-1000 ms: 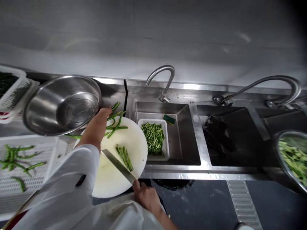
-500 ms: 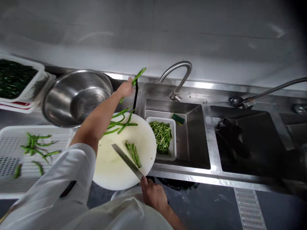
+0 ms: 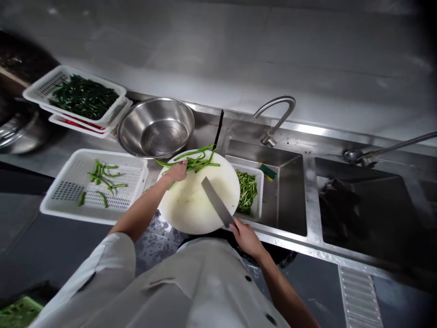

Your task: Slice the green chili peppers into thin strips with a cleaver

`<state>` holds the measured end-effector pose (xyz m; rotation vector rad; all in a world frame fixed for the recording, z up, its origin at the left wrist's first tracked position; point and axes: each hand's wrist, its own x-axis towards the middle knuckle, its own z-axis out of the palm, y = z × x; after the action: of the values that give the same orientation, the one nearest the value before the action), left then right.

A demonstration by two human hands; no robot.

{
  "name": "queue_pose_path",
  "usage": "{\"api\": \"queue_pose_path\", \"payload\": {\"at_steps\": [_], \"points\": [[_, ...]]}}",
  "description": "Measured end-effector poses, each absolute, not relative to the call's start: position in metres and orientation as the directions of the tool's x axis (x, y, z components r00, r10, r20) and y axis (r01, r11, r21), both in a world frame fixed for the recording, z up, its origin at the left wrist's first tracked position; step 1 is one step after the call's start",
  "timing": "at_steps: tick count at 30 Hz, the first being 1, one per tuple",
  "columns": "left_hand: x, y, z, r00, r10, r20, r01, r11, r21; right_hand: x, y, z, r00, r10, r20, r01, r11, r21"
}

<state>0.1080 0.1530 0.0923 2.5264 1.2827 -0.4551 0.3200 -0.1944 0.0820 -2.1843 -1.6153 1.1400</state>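
grey, dimly lit panels form the wall behind a stainless steel counter. on the round white cutting board, long green beans lie in a loose, crossing bunch along the edge nearest the wall, some reaching past the rim towards a wide, round steel bowl. the left hand is at the near side of this bunch, fingers on or against the beans; whether they grip any, i cannot tell. the right hand is closed round the handle end of a broad, flat-bladed metal knife, whose blade slants over the right part of the board, tip towards the wall and the left.

left of the board sits a shallow white perforated plastic tray with a few short green pods in it. beyond it, towards the wall, a stack of white plastic baskets bears dark green cut greens on top. just right of the board, a white basket of chopped green pieces sits in a square steel sink, near a green and yellow sponge, with a curved steel tap above. the next sink holds something dark, perhaps cloth.
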Motion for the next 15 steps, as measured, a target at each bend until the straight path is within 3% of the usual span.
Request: {"api": "queue_pose_path", "payload": {"at_steps": [5, 7, 9, 15], "points": [[0.079, 0.129, 0.08, 0.502, 0.865, 0.008, 0.787, -0.46, 0.41, 0.323, -0.21, 0.079, 0.147, 0.884, -0.443, 0.709, -0.407, -0.576], [0.059, 0.115, 0.087, 0.442, 0.893, 0.081, 0.767, -0.423, 0.482, 0.32, -0.212, 0.08, 0.145, 0.892, -0.427, 0.71, -0.395, -0.583], [0.033, 0.091, 0.098, 0.388, 0.917, 0.094, 0.771, -0.378, 0.513, 0.317, -0.215, 0.082, 0.135, 0.902, -0.409, 0.71, -0.376, -0.595], [-0.065, -0.05, 0.121, 0.117, 0.991, -0.071, 0.862, -0.066, 0.503, 0.319, -0.243, 0.09, 0.204, 0.923, -0.325, 0.714, -0.368, -0.596]]}}
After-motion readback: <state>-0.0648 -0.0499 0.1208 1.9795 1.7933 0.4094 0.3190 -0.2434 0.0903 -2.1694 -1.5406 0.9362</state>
